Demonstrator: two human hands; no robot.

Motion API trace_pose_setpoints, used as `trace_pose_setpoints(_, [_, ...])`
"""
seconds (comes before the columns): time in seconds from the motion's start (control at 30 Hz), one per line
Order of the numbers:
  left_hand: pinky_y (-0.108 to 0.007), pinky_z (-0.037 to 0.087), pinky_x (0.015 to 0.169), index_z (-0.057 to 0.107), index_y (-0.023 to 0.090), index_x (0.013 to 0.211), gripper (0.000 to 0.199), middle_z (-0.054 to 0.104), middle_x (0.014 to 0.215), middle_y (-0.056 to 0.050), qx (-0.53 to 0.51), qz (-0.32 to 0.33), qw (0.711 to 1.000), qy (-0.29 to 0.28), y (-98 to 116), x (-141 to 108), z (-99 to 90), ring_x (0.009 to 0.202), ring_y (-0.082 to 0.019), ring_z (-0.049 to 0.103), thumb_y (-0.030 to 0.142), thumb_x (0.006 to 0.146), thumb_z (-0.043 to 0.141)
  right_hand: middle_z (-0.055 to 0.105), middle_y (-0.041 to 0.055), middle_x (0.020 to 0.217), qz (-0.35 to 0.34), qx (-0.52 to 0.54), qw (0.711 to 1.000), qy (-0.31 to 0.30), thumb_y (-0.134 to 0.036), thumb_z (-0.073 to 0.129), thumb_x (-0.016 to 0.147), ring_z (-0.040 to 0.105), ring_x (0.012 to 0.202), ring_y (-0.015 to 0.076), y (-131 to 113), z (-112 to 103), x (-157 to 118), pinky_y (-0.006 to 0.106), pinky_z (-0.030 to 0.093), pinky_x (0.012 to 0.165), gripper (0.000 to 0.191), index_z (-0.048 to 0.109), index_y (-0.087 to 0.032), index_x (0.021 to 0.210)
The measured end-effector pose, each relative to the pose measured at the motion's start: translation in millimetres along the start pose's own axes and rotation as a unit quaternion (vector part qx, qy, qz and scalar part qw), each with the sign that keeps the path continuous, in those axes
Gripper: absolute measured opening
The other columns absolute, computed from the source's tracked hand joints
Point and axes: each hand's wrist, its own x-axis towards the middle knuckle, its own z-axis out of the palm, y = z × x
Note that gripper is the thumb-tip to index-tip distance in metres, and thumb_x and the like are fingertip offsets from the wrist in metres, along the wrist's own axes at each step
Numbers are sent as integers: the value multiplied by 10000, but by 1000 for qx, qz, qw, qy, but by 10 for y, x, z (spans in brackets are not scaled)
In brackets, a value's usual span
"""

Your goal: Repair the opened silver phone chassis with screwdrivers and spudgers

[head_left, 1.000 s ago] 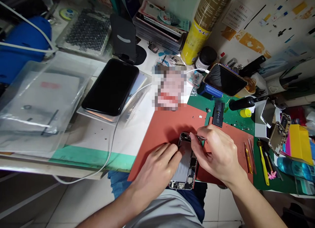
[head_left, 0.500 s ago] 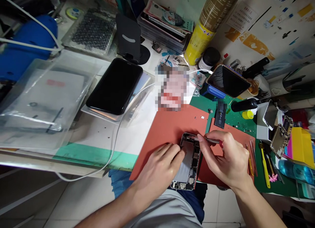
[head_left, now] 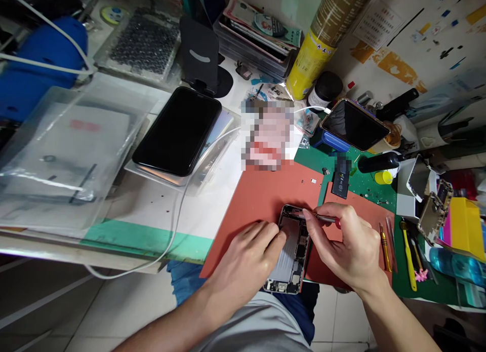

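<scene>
An opened phone (head_left: pixel 290 250) lies on the reddish-brown mat, its inner boards, connectors and empty silver battery bay exposed. My left hand (head_left: pixel 252 253) grips the phone's left edge with curled fingers, partly covering the frame. Pinched between thumb and fingers, slim metal tweezers (head_left: pixel 322 218) are in my right hand (head_left: pixel 349 243). Their tips point into the phone's upper end; what they touch there is too small to make out. A black phone battery (head_left: pixel 340 176) lies beyond the right hand, and a tiny pale part (head_left: pixel 313 181) rests on the mat (head_left: pixel 266 195).
A black phone (head_left: pixel 178 131) lies on boxes at left, with a white cable (head_left: pixel 176 225) hanging past the table edge. Another phone (head_left: pixel 355 124) leans on a blue stand. A yellow spray can (head_left: pixel 311 63) stands behind. Screwdrivers (head_left: pixel 408 261) and phone frames (head_left: pixel 436 210) sit at right.
The head view has shifted very slightly. Both hands keep nearly the same place on the phone, and the tweezers have barely moved at its upper end.
</scene>
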Motion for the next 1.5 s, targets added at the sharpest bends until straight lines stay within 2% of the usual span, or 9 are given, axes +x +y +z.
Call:
trace_pose_setpoints(0.3, [-384,478,686,662,128,1064,216,623,939,-55,-4,-3,1000,-1,1,-3,3,781,-218,560,-34,974,551,723,-39,762,-3,-1,1000,-5,-190,698,1038,685,590,116,-8,0,9,242,549,552,123,579,-223,1027])
trace_pose_setpoints(0.53, [-386,482,674,675,130,999,219,607,905,-53,0,-1,1000,5,-9,0,0,760,-216,550,-37,972,535,694,-43,728,-16,-18,1000,0,-189,733,1026,650,563,109,-13,11,4,244,495,536,159,576,-200,1009])
trace_pose_setpoints(0.63, [-388,507,682,691,123,1002,212,602,894,-53,3,-3,1000,4,-7,4,6,766,-221,570,-30,968,548,712,-11,790,-13,18,999,-42,-141,702,1025,677,640,126,-25,-22,13,255,521,592,133,578,-190,1032])
trace_pose_setpoints(0.73, [-392,534,684,703,114,987,205,602,888,-58,5,-1,1000,6,-4,8,14,769,-227,591,-27,960,557,739,66,945,-16,86,990,-110,-70,636,1019,728,828,168,-34,-70,38,285,573,707,138,587,-164,1107])
trace_pose_setpoints(0.8, [-400,554,689,711,105,1001,205,606,891,-62,4,1,1000,10,-3,6,15,774,-233,603,-27,954,560,732,88,976,-30,106,986,-125,-40,616,1009,723,886,186,-34,-85,57,305,581,749,171,587,-150,1137])
trace_pose_setpoints(0.9, [-407,575,698,718,100,1056,220,614,898,-62,1,0,1000,7,-6,-2,9,785,-240,617,-19,959,560,688,38,854,-49,77,991,-97,-40,641,1006,649,744,158,-29,-65,79,295,538,681,157,580,-166,1077])
trace_pose_setpoints(1.0, [-404,586,711,711,113,1004,206,622,905,-67,-1,0,1000,5,-11,-8,10,799,-242,628,-15,963,554,626,-13,751,-62,37,995,-68,-70,675,1011,554,627,136,-25,-26,86,290,472,604,164,564,-190,1016])
trace_pose_setpoints(1.33, [-393,581,698,687,127,950,199,612,886,-63,1,0,1000,8,-17,3,29,782,-233,622,-13,973,548,605,-49,707,-64,4,997,-44,-112,694,1022,530,577,115,1,40,76,259,466,589,185,546,-212,974])
trace_pose_setpoints(1.5, [-393,568,709,686,128,1033,190,632,934,-63,0,-2,1000,9,-19,-7,34,801,-229,618,-9,985,563,677,-32,753,-55,7,997,-45,-133,689,1032,623,610,118,-16,-6,54,256,521,604,143,575,-208,991])
